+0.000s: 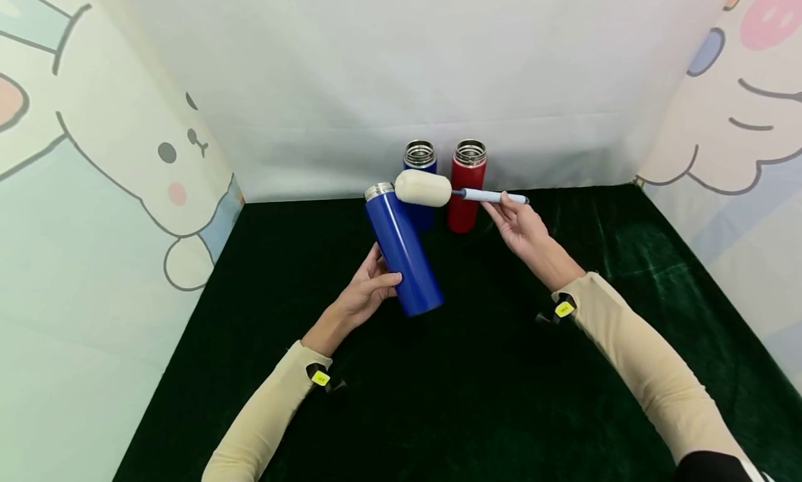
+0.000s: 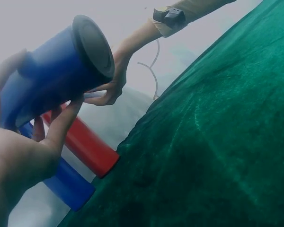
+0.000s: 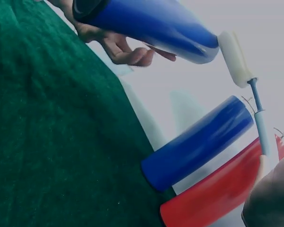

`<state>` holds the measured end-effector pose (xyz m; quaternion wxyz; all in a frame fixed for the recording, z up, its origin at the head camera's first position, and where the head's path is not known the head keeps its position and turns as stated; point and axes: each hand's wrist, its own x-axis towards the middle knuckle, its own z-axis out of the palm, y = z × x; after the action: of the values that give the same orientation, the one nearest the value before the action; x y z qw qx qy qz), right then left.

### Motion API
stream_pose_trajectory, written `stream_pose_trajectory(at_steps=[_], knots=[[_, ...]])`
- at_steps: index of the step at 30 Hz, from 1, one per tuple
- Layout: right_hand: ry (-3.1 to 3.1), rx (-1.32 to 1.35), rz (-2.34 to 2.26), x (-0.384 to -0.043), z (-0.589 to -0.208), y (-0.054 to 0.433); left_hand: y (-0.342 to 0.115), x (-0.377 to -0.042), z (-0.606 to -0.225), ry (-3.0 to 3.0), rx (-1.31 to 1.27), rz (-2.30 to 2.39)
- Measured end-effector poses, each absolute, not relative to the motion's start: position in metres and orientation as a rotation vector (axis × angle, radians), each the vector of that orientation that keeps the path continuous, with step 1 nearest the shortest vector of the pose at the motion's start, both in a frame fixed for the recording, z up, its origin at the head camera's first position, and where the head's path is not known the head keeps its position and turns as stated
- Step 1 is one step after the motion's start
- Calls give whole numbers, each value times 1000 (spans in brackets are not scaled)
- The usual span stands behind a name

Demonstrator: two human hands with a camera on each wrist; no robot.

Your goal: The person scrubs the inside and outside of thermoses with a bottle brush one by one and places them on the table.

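Note:
My left hand [image 1: 368, 287] grips a blue bottle [image 1: 404, 255] round its lower part, holding it tilted above the table with its open steel mouth up and to the left. A sponge bottle brush [image 1: 423, 189] with a cream head lies level beside that mouth, its head overlapping the rim in the head view. Between thumb and fingers, my right hand [image 1: 523, 228] pinches the brush's pale handle [image 1: 491, 196]. In the right wrist view the brush head [image 3: 235, 59] is right at the mouth end of the held bottle [image 3: 151, 26].
Behind the brush, a second blue bottle [image 1: 421, 158] and a red bottle [image 1: 462, 214] stand uncapped on the dark green cloth [image 1: 476, 384]. A white wall [image 1: 351, 64] rises close behind them. Printed cartoon panels [image 1: 113, 189] flank the table.

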<state>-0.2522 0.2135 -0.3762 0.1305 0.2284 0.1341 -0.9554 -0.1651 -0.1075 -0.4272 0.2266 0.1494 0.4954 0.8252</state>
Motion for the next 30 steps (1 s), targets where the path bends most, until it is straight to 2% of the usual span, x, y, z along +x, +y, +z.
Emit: stream_pose_trajectory(at_steps=[8, 24, 30], knots=[[538, 672, -2657, -244, -388, 222, -111, -166, -425, 1381, 315, 2336], [994, 403, -2618, -206, -391, 248, -119, -175, -419, 1233, 137, 2567], [1282, 15, -2770, -191, -393, 243, -117, -179, -422, 1290, 75, 2624]])
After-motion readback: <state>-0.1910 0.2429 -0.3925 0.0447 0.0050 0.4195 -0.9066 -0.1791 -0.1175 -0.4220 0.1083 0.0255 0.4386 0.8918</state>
